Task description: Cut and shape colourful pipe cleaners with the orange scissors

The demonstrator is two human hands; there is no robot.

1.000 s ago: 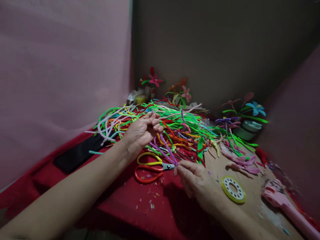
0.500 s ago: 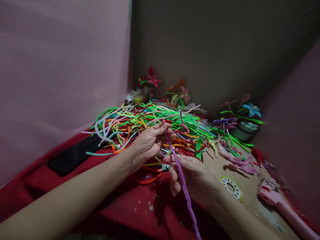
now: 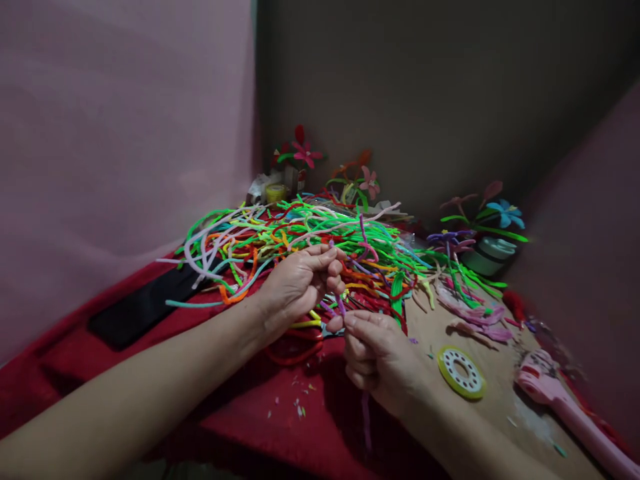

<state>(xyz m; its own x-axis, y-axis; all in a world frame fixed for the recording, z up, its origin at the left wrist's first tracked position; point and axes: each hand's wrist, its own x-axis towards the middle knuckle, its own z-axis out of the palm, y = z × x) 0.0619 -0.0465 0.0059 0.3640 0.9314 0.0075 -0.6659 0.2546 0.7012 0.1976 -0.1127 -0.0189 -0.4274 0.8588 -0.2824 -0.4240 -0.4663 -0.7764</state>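
Note:
Between thumb and fingers, my left hand (image 3: 303, 280) pinches a purple pipe cleaner (image 3: 341, 305) close to its upper end. Just below and to the right, my right hand (image 3: 383, 353) is closed on the same stem, thumb against forefinger. The rest of the purple length passes behind that hand and hangs down under it. Beyond both hands lies a heaped pile of coloured pipe cleaners (image 3: 320, 227), mostly green. Red-handled scissors (image 3: 293, 357) rest on the red cloth under my hands, their blades partly covered.
A black phone (image 3: 135, 310) lies at left on the red cloth (image 3: 240, 413). At right, a yellow-rimmed tape roll (image 3: 461, 373) and a pink glue gun (image 3: 555, 393) rest on brown cardboard (image 3: 440, 427). Pipe-cleaner flowers (image 3: 506, 215) stand at the back beside a pale green container (image 3: 490, 255).
My right hand has gone from loosely open fingers to a closed grip on the purple pipe cleaner. Its lower length now hangs behind that hand instead of crossing in front.

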